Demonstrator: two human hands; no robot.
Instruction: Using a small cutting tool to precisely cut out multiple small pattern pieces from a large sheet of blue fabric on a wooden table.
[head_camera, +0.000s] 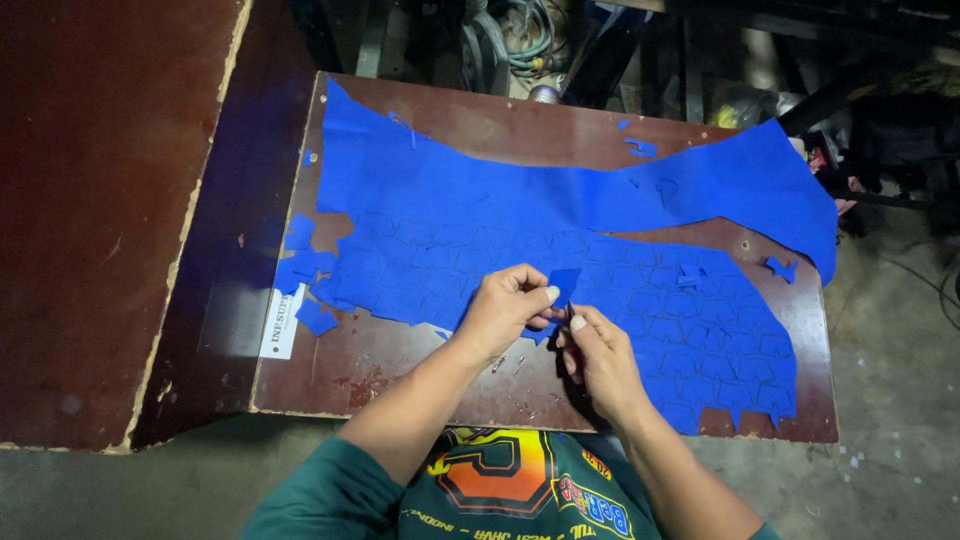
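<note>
A large blue sheet (500, 215), marked with rows of cut shapes, lies spread over a dark brown board (480, 120). My left hand (505, 308) pinches a small blue cut piece (564, 285) lifted just above the sheet's near edge. My right hand (598, 352) sits right beside it, fingertips touching the lower part of the same piece. Both forearms reach in from the bottom of the view.
Several loose blue cut pieces (305, 265) lie at the board's left edge by a white label (283, 322). More scraps (780, 268) sit at the right. A second brown board (100, 200) lies to the left. Cables and clutter (520, 35) are behind.
</note>
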